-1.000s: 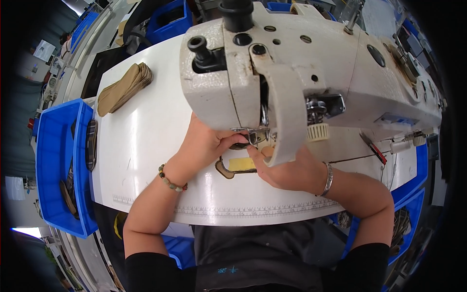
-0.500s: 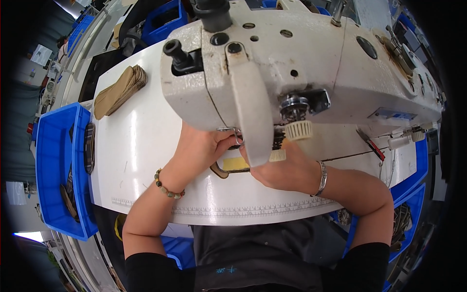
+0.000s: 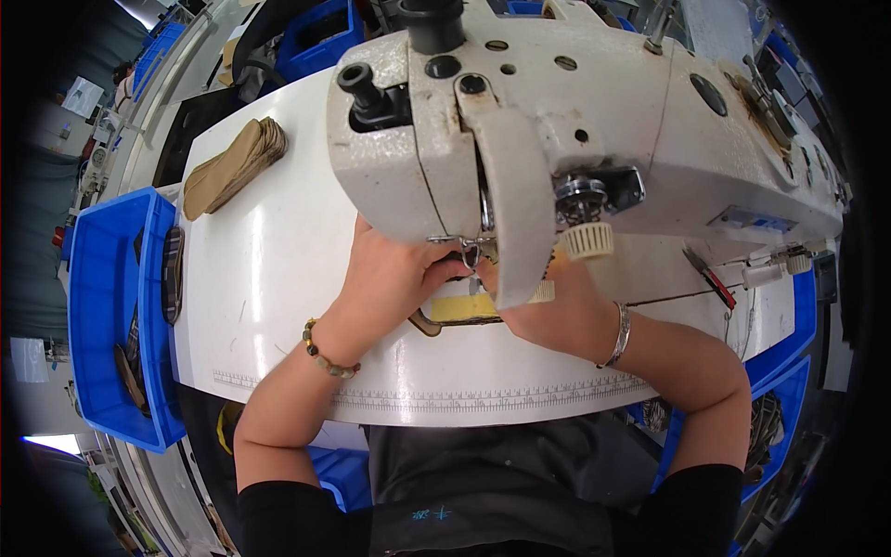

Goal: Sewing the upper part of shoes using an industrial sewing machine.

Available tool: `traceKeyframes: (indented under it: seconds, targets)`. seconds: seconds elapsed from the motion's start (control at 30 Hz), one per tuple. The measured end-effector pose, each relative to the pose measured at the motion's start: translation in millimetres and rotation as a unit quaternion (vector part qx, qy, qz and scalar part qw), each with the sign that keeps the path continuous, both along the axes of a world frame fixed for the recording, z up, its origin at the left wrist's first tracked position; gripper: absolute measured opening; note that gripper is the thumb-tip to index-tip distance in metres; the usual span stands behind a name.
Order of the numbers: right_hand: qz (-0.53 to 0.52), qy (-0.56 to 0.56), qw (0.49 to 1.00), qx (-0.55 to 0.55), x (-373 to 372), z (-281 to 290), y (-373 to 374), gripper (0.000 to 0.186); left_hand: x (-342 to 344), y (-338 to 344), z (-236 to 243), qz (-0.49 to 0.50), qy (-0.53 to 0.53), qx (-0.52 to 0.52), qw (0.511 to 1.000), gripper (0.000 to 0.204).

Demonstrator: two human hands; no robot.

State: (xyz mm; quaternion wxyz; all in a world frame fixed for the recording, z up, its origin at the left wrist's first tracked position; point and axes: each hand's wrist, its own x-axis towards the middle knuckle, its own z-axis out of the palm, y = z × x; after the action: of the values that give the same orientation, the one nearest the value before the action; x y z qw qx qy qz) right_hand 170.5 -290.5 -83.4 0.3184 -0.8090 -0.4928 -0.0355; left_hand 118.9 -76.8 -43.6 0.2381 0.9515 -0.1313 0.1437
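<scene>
Workpiece (image 3: 461, 309), a flat yellow piece with a dark brown edge, lies on the white table (image 3: 278, 269) under the head of the sewing machine (image 3: 575, 139); only its near strip shows, the rest is hidden beneath the machine and the hands. Needle and presser foot are mostly covered by the machine's cream face plate, so the exact stitching point is hard to make out.

Left hand (image 3: 394, 278) rests palm down on the piece's left end, its fingers stretched forward and pressing flat near the needle; their tips vanish under the machine head. Right hand (image 3: 557, 311) lies against the right end of the piece, but its fingers are hidden behind the face plate, so I cannot tell whether they pinch or merely press. The piece sits between the two hands, touching both.

Farther out, a stack of tan cut pieces (image 3: 232, 167) lies at the table's far left corner, and a blue bin (image 3: 111, 306) stands beside the table's left edge.
</scene>
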Motion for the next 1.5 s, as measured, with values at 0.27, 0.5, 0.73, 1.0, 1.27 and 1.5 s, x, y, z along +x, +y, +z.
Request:
traceKeyframes:
  seconds: [0.27, 0.5, 0.73, 1.0, 1.27, 1.5]
  targets:
    - [0.093, -0.138, 0.984, 0.057, 5.3, -10.9, -0.3, 0.005, 1.1, 6.0, 11.7, -0.008, 0.056, -0.050, 0.997, 0.024]
    - [0.080, -0.164, 0.983, 0.008, 4.5, -6.5, -0.8, 0.009, 6.5, 2.3, 13.2, -0.011, 0.010, -0.016, 1.000, 0.024]
    - [0.077, -0.192, 0.978, -0.030, 4.5, 8.8, -1.2, 0.012, 11.9, 11.2, 5.7, 0.015, -0.025, -0.003, 1.000, 0.038]
    - [0.067, -0.191, 0.979, -0.025, 3.4, 12.5, -2.2, 0.017, 11.8, 7.1, 2.4, 0.044, -0.036, 0.010, 0.998, 0.038]
    - [0.063, -0.153, 0.986, -0.015, 2.9, 14.9, -3.3, 0.018, 12.7, 5.5, 2.3, 0.050, -0.033, 0.019, 0.998, 0.015]
    - [0.063, -0.170, 0.983, -0.013, 1.6, 17.5, -2.1, 0.015, 11.6, 3.8, -0.3, 0.053, -0.047, 0.035, 0.997, 0.045]
